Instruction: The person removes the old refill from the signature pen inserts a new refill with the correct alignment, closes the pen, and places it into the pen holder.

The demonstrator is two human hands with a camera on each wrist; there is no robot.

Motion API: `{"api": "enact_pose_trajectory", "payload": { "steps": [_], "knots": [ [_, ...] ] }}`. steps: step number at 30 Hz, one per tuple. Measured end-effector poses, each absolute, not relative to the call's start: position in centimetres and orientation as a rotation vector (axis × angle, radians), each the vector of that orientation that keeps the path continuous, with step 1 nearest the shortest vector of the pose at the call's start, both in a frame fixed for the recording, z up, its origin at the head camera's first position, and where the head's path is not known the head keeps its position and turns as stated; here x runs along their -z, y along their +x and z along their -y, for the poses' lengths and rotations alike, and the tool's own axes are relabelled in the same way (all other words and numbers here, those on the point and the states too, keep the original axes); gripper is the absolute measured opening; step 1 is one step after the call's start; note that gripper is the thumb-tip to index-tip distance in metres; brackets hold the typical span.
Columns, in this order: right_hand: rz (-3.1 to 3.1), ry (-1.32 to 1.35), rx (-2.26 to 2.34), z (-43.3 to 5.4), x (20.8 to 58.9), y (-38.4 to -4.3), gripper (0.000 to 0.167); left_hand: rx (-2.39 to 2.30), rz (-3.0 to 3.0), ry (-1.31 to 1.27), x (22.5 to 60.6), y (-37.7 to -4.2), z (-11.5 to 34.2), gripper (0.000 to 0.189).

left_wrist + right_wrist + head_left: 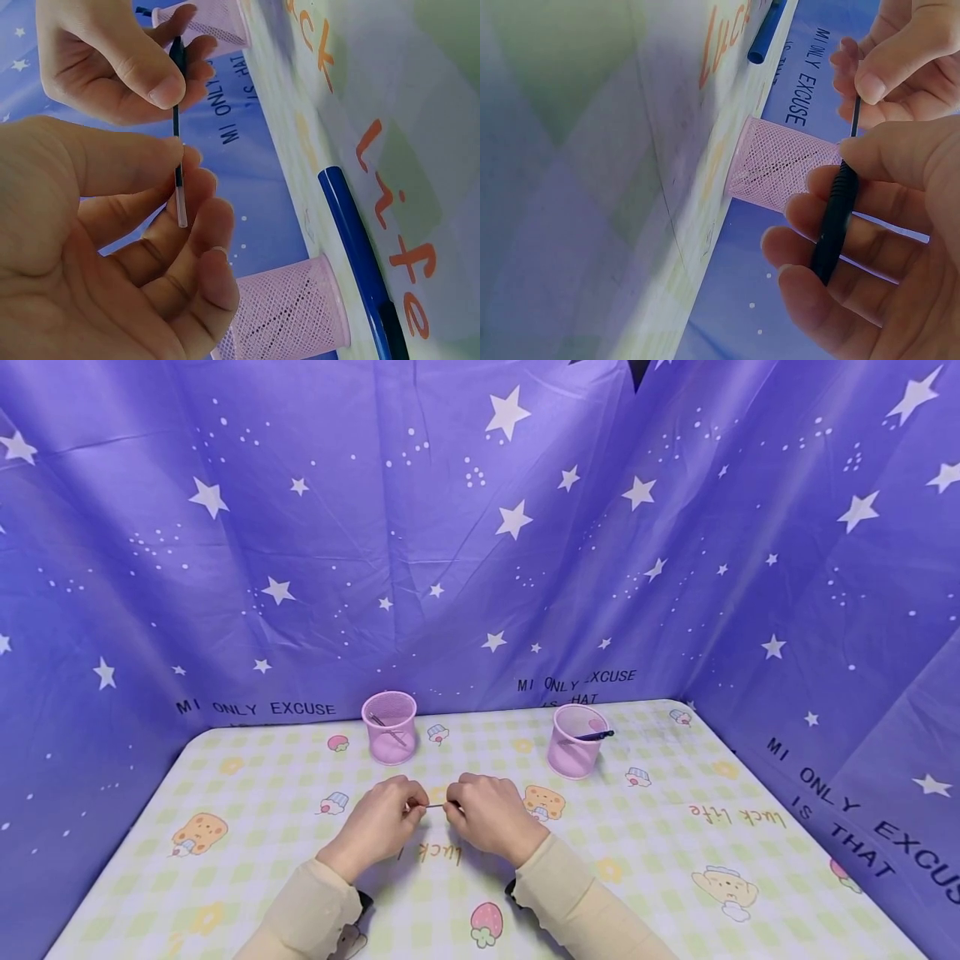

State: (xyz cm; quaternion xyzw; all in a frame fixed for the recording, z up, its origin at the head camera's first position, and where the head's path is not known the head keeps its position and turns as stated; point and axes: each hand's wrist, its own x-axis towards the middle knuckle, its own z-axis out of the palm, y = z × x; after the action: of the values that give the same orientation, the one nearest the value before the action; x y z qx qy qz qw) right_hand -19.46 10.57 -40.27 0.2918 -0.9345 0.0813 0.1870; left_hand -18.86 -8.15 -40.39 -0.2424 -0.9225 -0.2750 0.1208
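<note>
Over the middle of the table my left hand (382,818) pinches a thin dark pen refill (178,124) between thumb and forefinger, its clear tail end showing below the thumb in the left wrist view. Facing it, my right hand (491,814) grips the dark front section of a pen (835,221), ridged near the thumb, lying across the fingers. The refill runs from this section to the left hand. On the tablecloth beneath lies a blue pen barrel (356,255), seen in both wrist views and hidden in the head view.
Two pink mesh pen cups stand at the back of the table. The left cup (393,745) holds thin sticks; from the right cup (572,758) a dark pen (596,737) leans out. A purple star-printed curtain (450,527) hangs behind the checked tablecloth (285,777).
</note>
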Motion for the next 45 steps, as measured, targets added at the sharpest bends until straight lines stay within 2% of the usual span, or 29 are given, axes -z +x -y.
{"api": "enact_pose_trajectory", "payload": {
  "steps": [45],
  "knots": [
    [2.605, 0.861, -0.25, -10.45, 40.41, -19.31, 0.02, 0.784, 2.606, -0.796, 40.83, -18.78, 7.44, 0.018]
  ]
}}
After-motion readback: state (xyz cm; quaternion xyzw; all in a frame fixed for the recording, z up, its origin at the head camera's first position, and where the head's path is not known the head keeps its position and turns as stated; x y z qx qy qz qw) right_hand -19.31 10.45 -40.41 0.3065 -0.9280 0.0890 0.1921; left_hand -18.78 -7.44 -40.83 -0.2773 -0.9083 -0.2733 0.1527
